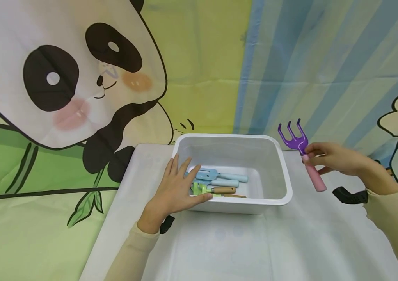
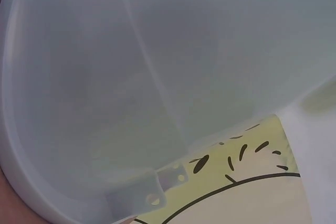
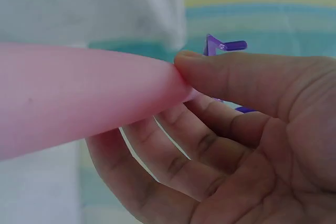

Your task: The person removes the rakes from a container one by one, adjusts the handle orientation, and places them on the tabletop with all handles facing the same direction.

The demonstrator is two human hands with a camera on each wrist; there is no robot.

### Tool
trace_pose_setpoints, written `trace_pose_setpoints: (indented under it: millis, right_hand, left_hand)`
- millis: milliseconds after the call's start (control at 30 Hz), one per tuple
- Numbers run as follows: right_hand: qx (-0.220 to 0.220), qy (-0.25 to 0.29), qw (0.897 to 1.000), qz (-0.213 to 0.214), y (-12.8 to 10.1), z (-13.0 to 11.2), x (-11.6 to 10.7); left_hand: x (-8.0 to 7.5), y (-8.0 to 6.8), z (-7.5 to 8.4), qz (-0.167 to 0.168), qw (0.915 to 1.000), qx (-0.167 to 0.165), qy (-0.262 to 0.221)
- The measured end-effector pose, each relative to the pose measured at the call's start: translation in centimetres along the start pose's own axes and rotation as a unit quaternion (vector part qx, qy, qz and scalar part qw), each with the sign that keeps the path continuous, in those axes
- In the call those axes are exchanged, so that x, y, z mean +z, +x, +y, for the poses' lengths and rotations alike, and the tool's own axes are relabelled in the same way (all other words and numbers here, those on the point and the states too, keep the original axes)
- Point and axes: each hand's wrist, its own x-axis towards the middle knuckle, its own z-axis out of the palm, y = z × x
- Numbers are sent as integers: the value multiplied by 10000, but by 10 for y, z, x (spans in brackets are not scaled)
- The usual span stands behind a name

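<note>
My right hand [image 1: 329,158] pinches a toy rake [image 1: 302,154] with a purple forked head and a pink handle, held up to the right of a white plastic bin [image 1: 272,156]. In the right wrist view the pink handle [image 3: 79,103] fills the left side, with my thumb and fingers [image 3: 220,129] closed round its upper end and purple tines [image 3: 226,45] behind. My left hand [image 1: 176,187] lies flat with straight fingers on the bin's front left corner. The left wrist view shows only the bin's wall [image 2: 131,77] up close. Inside the bin lie light blue tools [image 1: 220,177] and a green tool with a wooden handle [image 1: 213,190].
The bin stands on a table under a white cloth [image 1: 255,242]. A printed backdrop with a panda [image 1: 62,74] and blue stripes hangs behind. Black wrist straps [image 1: 348,195] show at both sleeves.
</note>
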Motion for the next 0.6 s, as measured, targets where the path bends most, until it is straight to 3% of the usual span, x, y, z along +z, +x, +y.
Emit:
trace_pose_setpoints:
  millis: [300,600]
  right_hand:
    - [809,670,9943,-157,12,83,24]
    - [1097,955,9894,-11,24,127,50]
  left_hand:
    - [0,-1,-3,32,10000,-51,-16]
    - [0,-2,-2,81,9999,-57,-46]
